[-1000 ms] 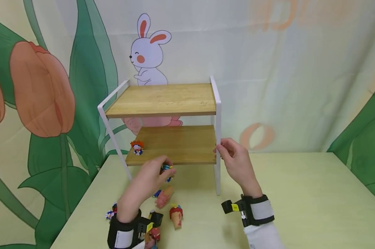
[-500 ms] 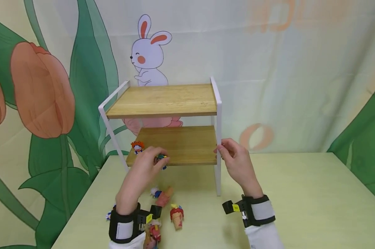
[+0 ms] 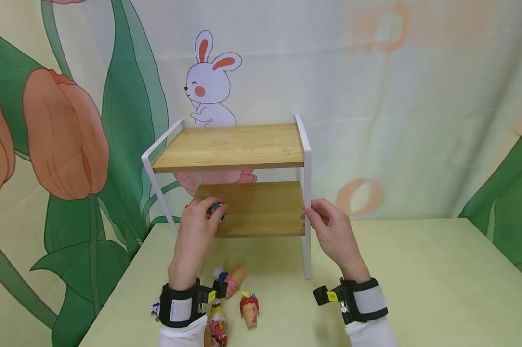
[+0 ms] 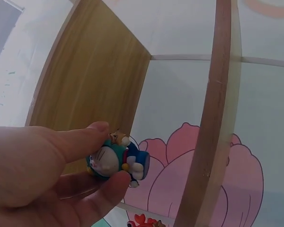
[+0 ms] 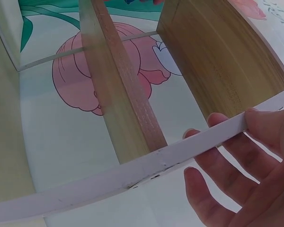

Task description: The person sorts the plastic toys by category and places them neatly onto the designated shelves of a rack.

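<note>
My left hand [image 3: 195, 224] pinches a small teal-hooded cartoon figurine [image 4: 111, 160] between thumb and fingers, at the left part of the lower wooden board [image 3: 265, 207] of a two-tier shelf rack. In the left wrist view the figurine's blue lower body and white feet show. Whether it touches the board cannot be made out. A red-topped figurine [image 4: 143, 221] peeks in at the bottom of that view; my left hand mostly hides it in the head view. With thumb and fingertips, my right hand [image 3: 333, 233] holds the white right-hand post [image 5: 156, 163] of the rack.
Several figurines lie on the pale table [image 3: 417, 279] in front of the rack: a pink cone-shaped one [image 3: 232, 283], a red-topped cone one [image 3: 249, 311], a red and yellow one [image 3: 218, 325], and a blue-white one [image 3: 155, 310]. The upper board [image 3: 230, 147] overhangs the left hand.
My left hand has carried the teal-hooded figurine up and left from in front of the rack to the lower board, covering the red-topped figurine. My right hand stays on the post.
</note>
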`<state>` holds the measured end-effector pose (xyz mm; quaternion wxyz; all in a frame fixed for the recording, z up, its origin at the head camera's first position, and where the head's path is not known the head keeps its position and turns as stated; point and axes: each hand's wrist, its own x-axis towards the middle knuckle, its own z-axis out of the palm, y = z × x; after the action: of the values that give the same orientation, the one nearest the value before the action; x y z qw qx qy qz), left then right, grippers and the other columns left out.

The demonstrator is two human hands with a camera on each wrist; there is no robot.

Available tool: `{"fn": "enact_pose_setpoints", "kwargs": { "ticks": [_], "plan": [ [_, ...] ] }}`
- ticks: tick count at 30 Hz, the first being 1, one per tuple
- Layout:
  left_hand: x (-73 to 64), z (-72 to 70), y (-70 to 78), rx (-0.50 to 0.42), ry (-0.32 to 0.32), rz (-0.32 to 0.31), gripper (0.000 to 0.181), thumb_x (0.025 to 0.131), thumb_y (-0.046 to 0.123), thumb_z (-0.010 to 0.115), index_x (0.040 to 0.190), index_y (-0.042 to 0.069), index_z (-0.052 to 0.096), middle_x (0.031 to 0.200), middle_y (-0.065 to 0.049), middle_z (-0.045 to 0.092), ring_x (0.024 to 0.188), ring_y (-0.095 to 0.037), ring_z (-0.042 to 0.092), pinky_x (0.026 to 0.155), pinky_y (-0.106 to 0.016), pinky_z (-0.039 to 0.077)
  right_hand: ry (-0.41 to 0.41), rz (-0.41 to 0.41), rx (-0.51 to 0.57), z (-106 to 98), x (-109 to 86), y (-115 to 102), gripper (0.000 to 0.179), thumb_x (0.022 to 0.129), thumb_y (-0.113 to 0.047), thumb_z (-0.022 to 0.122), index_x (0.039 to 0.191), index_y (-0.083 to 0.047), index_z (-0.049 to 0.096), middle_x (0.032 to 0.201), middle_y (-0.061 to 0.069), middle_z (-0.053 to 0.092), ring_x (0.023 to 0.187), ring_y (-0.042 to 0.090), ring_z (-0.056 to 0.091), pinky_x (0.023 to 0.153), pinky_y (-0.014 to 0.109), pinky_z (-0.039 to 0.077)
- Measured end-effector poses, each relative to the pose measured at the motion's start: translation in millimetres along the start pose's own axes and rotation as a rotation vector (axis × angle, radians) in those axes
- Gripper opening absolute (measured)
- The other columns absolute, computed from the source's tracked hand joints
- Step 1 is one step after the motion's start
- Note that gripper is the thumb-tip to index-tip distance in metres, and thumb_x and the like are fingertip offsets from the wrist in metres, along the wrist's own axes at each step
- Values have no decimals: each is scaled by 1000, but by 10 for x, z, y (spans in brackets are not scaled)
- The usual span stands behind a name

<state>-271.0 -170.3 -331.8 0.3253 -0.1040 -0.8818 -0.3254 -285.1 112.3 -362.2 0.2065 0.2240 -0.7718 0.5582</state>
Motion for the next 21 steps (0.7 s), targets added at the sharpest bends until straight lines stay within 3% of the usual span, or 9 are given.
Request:
{"fn": "enact_pose_setpoints", "kwargs": {
  "ticks": [7,21],
  "plan": [
    [53,58,-87,21,74,5,23,89,15,73,105,-1,74,99,-17,66,78,-28,64,63,-40,55,-5,9,10,-15,-11,31,18,100,-15,57,106,1,65,91,10,69,82,37,59,68,30,47],
    [68,127,-144,12,101,-19,24,90,13,73,107,-4,67,102,-22,60,80,-32,61,64,-43,53,0,24,18,-17,-4,-1,14,100,-10,57,105,1,65,91,7,69,83,29,62,71,35,50]
  ]
}}
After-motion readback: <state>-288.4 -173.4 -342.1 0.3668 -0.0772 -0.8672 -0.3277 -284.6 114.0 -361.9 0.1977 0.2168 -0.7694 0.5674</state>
